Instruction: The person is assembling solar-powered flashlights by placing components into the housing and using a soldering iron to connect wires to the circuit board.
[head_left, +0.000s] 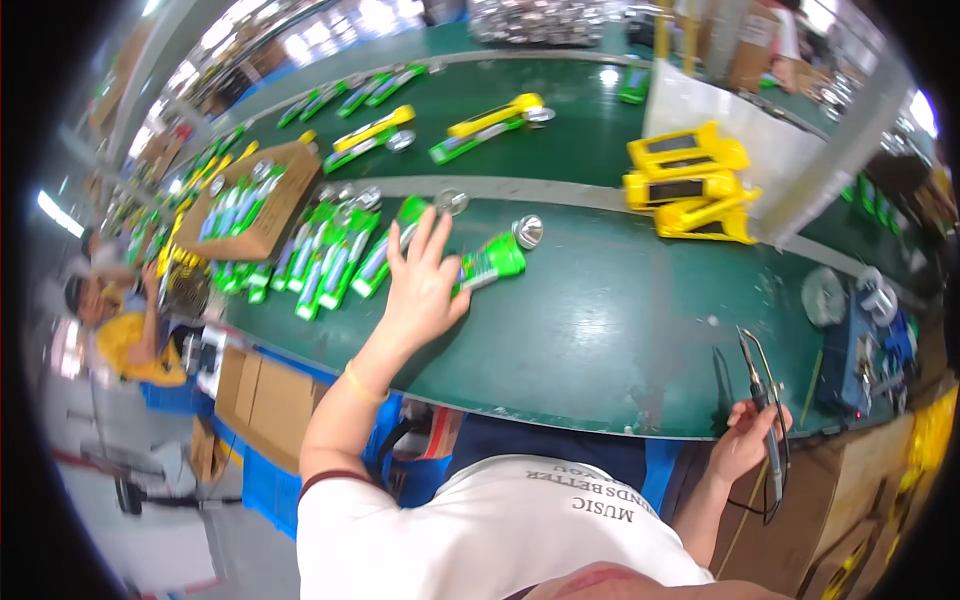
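Note:
My left hand (pixel 422 290) reaches over the green worktable (pixel 590 330) with its fingers spread. Under or beside its fingertips lies a green flashlight body (pixel 375 265); whether they touch is unclear. Next to the thumb rests another green flashlight body (pixel 492 262), its silver reflector (pixel 528 232) pointing up and right. Several more green bodies with reflectors (pixel 335 255) lie in a row to the left. At the table's front right edge, my right hand (pixel 745 440) is closed around a soldering iron (pixel 765 395). A thin bent metal tube runs alongside the iron, whose tip points up.
A cardboard box (pixel 265 225) of green bodies stands at the left. Yellow plastic housings (pixel 695 185) are stacked at the back right. A blue soldering station (pixel 855 350) and a wire spool (pixel 878 298) sit at the right. Behind, yellow-and-green pieces (pixel 490 125) lie on a belt. One co-worker (pixel 130 325) sits far left.

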